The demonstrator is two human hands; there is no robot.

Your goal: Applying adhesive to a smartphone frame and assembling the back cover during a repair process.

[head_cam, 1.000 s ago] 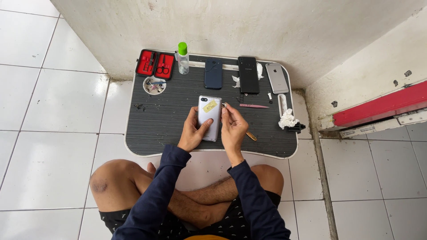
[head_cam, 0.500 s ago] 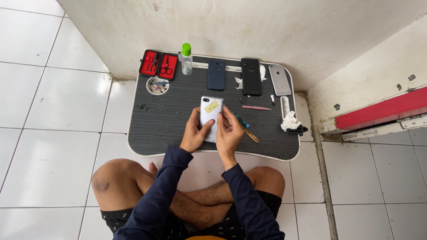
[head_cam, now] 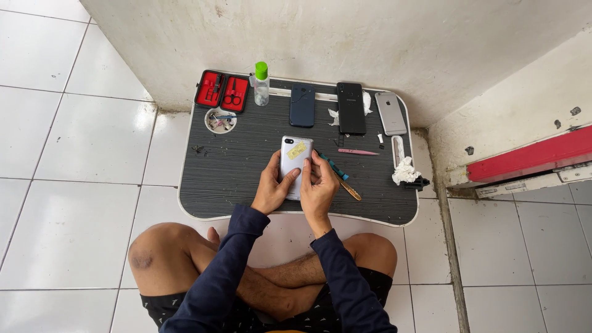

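Observation:
A silver phone [head_cam: 295,157] with a yellow sticker lies back-up over the black ribbed lap tray [head_cam: 234,179]. My left hand [head_cam: 272,189] grips its left edge and lower end. My right hand [head_cam: 318,190] presses on its right side, fingers curled over the edge. Just right of my right hand lie a teal-handled tool [head_cam: 331,165] and a wooden-handled tool [head_cam: 349,189] on the tray.
Along the tray's far edge: a red-lined tool case [head_cam: 222,90], a green-capped bottle [head_cam: 261,83], a blue phone [head_cam: 302,105], a black phone [head_cam: 351,108], a silver phone [head_cam: 391,113]. A small round dish [head_cam: 220,120], pink tweezers [head_cam: 358,152], crumpled tissue [head_cam: 404,169]. Wall behind, tiled floor around.
My right hand has closed in onto the phone's right side, and both hands with the phone sit slightly lower toward me. The view has shifted a little.

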